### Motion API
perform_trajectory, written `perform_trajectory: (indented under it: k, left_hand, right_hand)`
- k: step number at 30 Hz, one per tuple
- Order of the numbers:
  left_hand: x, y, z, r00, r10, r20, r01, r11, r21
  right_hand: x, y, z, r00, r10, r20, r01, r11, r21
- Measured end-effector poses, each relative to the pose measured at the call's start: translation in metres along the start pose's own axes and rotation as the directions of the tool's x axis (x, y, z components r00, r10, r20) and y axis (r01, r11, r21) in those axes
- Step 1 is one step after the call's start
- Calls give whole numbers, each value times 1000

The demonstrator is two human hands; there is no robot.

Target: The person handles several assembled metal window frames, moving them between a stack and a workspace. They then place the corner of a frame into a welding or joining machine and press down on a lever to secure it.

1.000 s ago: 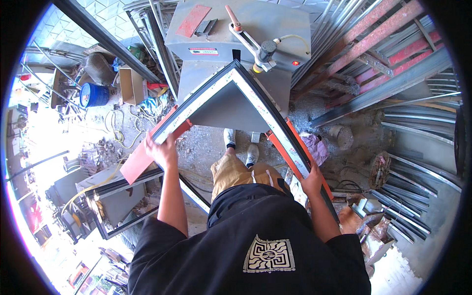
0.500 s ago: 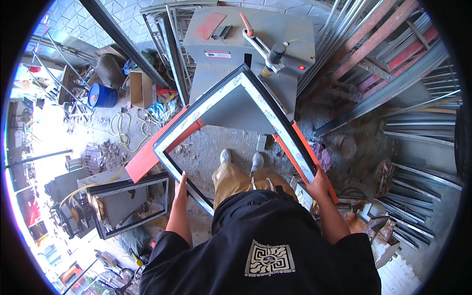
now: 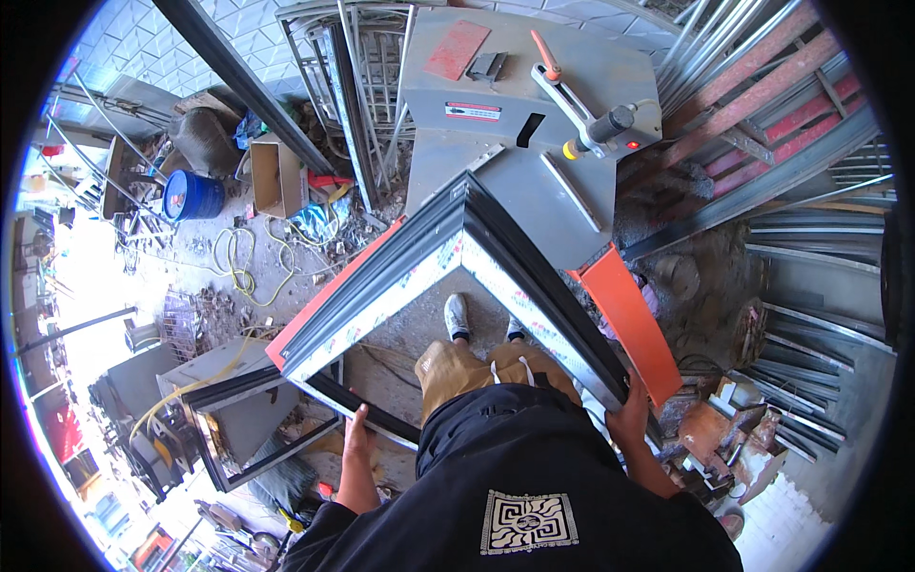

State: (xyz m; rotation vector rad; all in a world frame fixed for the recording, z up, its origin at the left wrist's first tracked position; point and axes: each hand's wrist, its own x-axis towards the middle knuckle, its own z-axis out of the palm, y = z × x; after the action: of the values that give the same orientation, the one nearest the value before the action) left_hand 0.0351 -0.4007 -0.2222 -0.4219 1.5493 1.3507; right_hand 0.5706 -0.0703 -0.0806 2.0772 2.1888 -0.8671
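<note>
A rectangular metal window frame (image 3: 381,296), dark on its outer channels and covered with printed white film on its inner face, is held up before my body. One corner points away from me, at the near edge of a grey machine (image 3: 534,195). My left hand (image 3: 357,439) grips the near left side, its thumb on top. Around the right side is wrapped my right hand (image 3: 629,417). The machine carries a clamp arm (image 3: 577,105) with an orange handle and a dark cylinder. Orange side supports (image 3: 634,324) show right and left, partly hidden by the frame.
A second dark frame (image 3: 224,472) leans at the lower left. A blue bucket (image 3: 193,195), a cardboard box (image 3: 276,174) and a yellow hose (image 3: 238,262) are on the littered floor at left. Metal profiles (image 3: 801,348) are stacked at right.
The frame's far corner has dropped toward me, off the machine's top, and its outer channels have tilted into view. Both hands have moved lower with it, still gripping. My view has shifted slightly.
</note>
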Motion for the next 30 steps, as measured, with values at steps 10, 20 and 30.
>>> perform_trajectory:
  k: [10, 20, 30]
  left_hand:
    - [-4, 41, -41, 977, 57, 204, -14, 978, -207]
    - [11, 60, -53, 974, 22, 223, 26, 977, -210]
    - [15, 60, -66, 978, 17, 207, 12, 990, -142]
  right_hand:
    - [-61, -27, 34, 998, 20, -61, -21, 1000, -15]
    - [-98, -35, 56, 993, 5, -115, -15, 996, -86]
    - [-114, -36, 62, 991, 12, -134, -23, 996, -82]
